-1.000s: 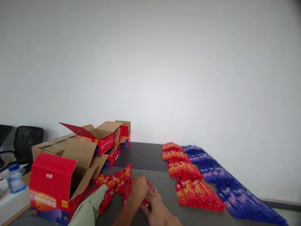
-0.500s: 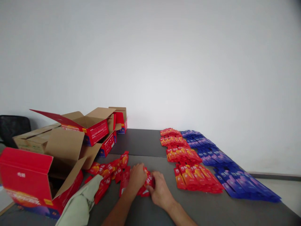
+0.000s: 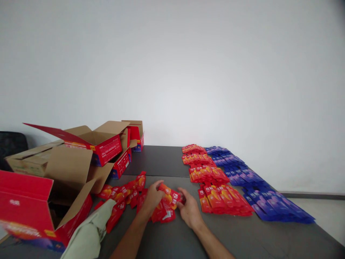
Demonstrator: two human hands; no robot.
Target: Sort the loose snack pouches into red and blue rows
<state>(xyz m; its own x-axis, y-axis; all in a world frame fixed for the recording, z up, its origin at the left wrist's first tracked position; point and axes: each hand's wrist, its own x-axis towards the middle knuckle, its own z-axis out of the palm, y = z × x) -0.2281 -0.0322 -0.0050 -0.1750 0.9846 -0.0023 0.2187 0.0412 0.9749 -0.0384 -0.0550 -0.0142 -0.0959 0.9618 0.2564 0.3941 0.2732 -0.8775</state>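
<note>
Between my two hands is a red pouch (image 3: 171, 195) with an orange print, lifted a little over other red pouches on the table. My left hand (image 3: 154, 198) pinches its left end, and my right hand (image 3: 188, 208) grips its right end. Beneath it, a few red pouches (image 3: 164, 213) lie loosely together. Left of my left hand spreads a jumbled heap of red pouches (image 3: 118, 193). To the right of my right hand, red pouches (image 3: 223, 198) lie overlapped in a fanned row, the nearest of several such rows.
Blue pouches (image 3: 275, 203) form rows along the right table edge. Open red cartons (image 3: 24, 212) stand at the left, with another open carton (image 3: 107, 149) behind. A pale green cloth (image 3: 90, 230) lies in front of the heap. The grey table (image 3: 161, 162) ends at a white wall.
My hands have moved apart slightly and now hold one red pouch raised and stretched between them. Before, both hands were lower, closer together over the red pouches.
</note>
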